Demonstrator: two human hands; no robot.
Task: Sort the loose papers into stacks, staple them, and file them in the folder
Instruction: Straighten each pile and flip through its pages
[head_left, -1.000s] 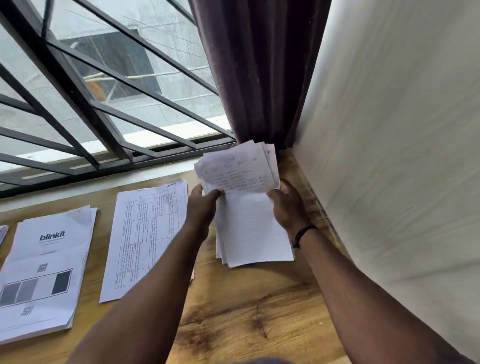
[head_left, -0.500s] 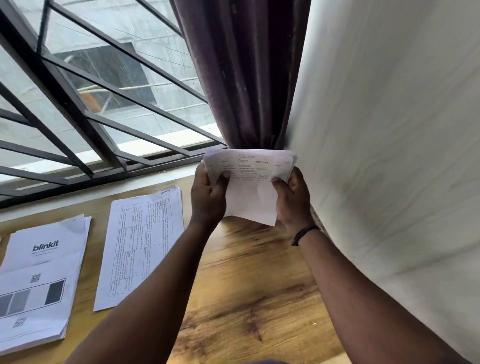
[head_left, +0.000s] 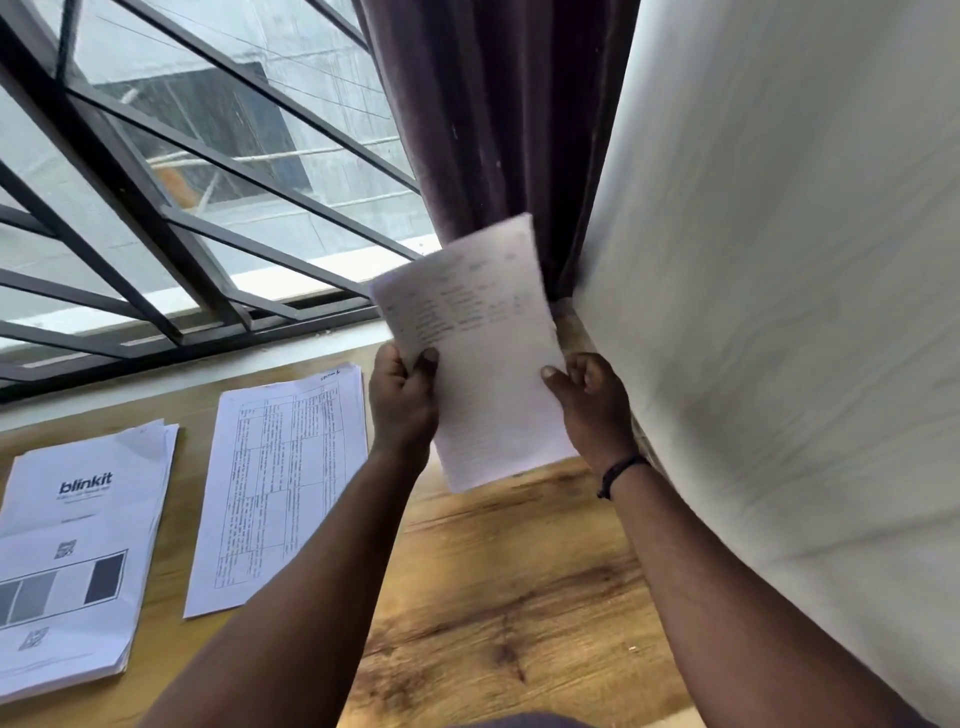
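- The wooden desk (head_left: 498, 597) takes up most of the lower view, shoved into a corner between a barred window (head_left: 171, 171) and a white wall (head_left: 779, 312), with a dark curtain (head_left: 498, 114) hanging right in the corner. Looks like it's being used as the sorting surface, which makes sense since papers can be spread flat on it.
- Far left on the desk sits a thick stack with a "blinkit" cover page (head_left: 72, 561), edges a bit fanned. My guess is that's one finished pile, parked out of the way.
- Just beside it, apart from it, lies a thinner stack of table-printed sheets (head_left: 280, 488), lying flat and slightly angled. Probably a second category.
- The bundle of papers (head_left: 483, 353) being worked on is up in the air over the desk's far right corner, tilted, near the curtain. It's motion-blurred, so I can't read it. I'd say it's held up like that to square the edges or check what it is before it gets its own spot.
- The left hand (head_left: 402, 405) is clamped on the bundle's left edge, thumb on the front.
- The right hand (head_left: 592, 400) pinches the right edge, thumb pressed on the front, fingers curled; there's a dark band on that wrist.
- No stapler or folder anywhere in view, so stapling and filing look not yet started.
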